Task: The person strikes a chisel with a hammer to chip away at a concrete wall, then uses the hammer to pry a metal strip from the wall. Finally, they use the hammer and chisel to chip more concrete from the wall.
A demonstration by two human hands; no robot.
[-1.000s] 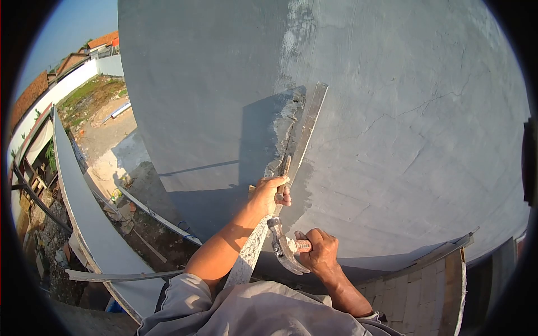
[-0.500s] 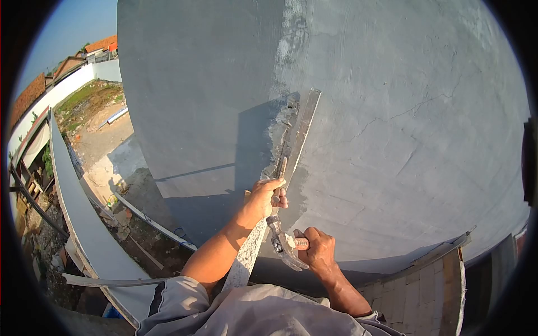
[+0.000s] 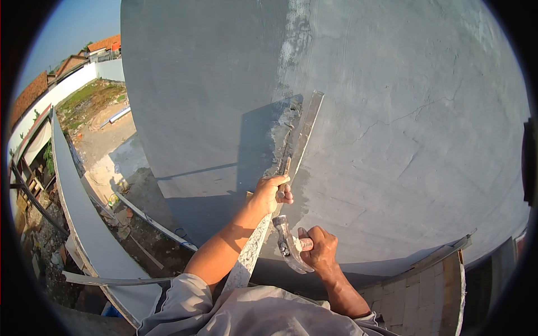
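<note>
My left hand is closed around a chisel, whose round end shows between the thumb and fingers. The chisel points up along a rough, chipped groove in the grey wall. In my right hand, the wooden handle of a claw hammer is gripped close to the head. The hammer's face sits just below the chisel's round end, apart from it. A long, straight metal strip runs up the wall beside the groove, and its lower part is hidden behind my left hand.
The grey wall fills most of the view and has a thin crack on the right. A white-speckled board lies below my left forearm. At left are a long panel, rubble and a white boundary wall; at lower right, a wooden panel.
The view has shifted slightly. My left hand and the chisel sit a little higher and to the right, and the gap between the hammer face and the chisel is slightly wider.
</note>
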